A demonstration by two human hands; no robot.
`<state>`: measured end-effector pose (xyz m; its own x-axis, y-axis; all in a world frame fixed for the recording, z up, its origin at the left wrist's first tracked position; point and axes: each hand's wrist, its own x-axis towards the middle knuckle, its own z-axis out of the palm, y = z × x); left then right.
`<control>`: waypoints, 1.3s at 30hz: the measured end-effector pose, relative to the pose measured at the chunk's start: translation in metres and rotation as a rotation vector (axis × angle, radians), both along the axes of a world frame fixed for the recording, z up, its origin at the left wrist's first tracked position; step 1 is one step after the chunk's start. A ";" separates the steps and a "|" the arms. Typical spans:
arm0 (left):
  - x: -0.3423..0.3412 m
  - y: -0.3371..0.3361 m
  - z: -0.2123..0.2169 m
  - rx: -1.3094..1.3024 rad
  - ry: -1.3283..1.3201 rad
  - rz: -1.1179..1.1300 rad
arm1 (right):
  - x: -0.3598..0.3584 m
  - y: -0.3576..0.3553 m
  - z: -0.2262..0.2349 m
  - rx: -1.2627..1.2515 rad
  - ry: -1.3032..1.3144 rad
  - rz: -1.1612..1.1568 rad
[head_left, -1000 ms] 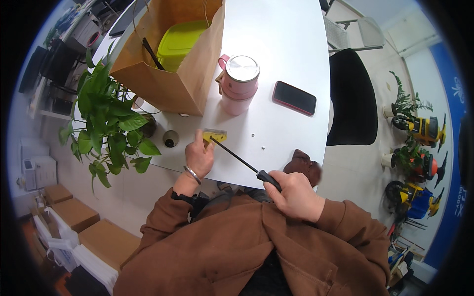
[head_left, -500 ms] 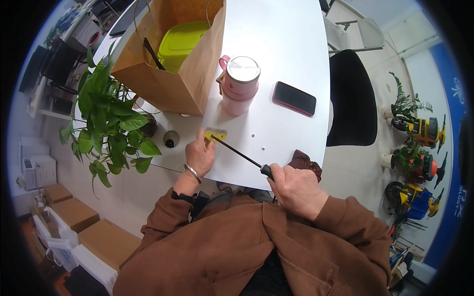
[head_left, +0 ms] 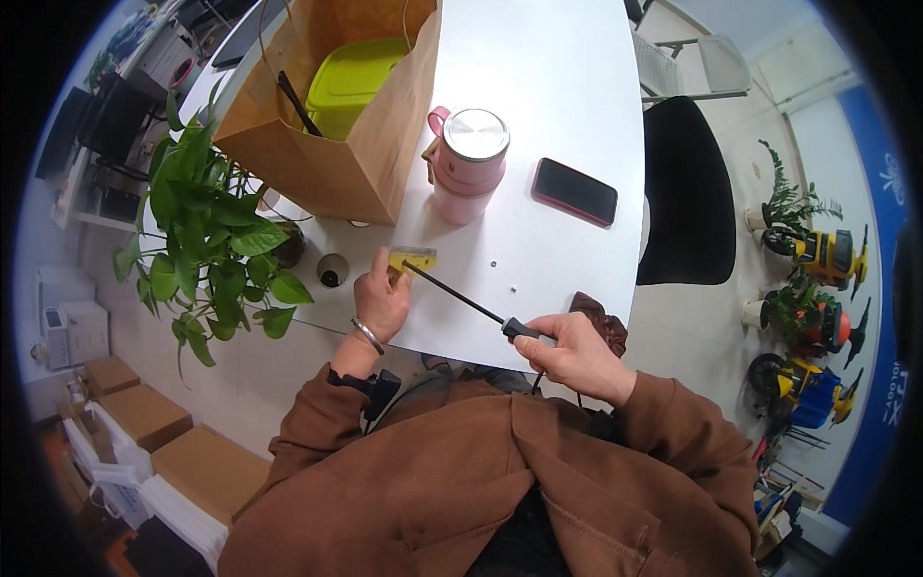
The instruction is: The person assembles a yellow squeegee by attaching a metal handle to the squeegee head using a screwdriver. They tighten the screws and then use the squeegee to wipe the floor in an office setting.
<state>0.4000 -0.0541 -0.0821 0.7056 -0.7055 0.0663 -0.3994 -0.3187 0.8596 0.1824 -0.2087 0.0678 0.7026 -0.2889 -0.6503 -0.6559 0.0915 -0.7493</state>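
So my right hand (head_left: 577, 358) is wrapped tight around the black handle of a long thin screwdriver (head_left: 461, 299), down by the near edge of the white table (head_left: 567, 125). The shaft runs up and left across the tabletop, and its tip sits on a small yellow piece (head_left: 413, 258). My left hand (head_left: 382, 300) is pressed down on the near end of that yellow piece, fingers curled over it, pinning it flat.

Just right of the shaft there are two tiny specks on the table, can't tell if they're screws. A dark brown bundle pokes out behind my right hand at the table edge. Left of my left hand, off the table, there's a leafy green plant (head_left: 207, 240) in the way.

Further back: a pink mug (head_left: 468, 163) with a metal lid on it, a black phone (head_left: 575, 191) lying flat to its right, and a brown paper bag (head_left: 332, 144) with a lime-green lidded box (head_left: 354, 85) inside. Black chair (head_left: 685, 192) past the far right side of the table
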 end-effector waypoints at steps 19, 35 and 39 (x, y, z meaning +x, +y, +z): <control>0.001 -0.003 -0.002 -0.185 0.537 0.060 | -0.005 0.012 0.027 -0.926 -0.327 0.375; -0.002 -0.004 0.008 -0.210 0.679 -0.018 | -0.002 0.013 0.022 -1.010 -0.364 0.410; -0.006 -0.005 0.010 -0.187 0.640 0.017 | -0.002 0.015 0.022 -1.100 -0.353 0.479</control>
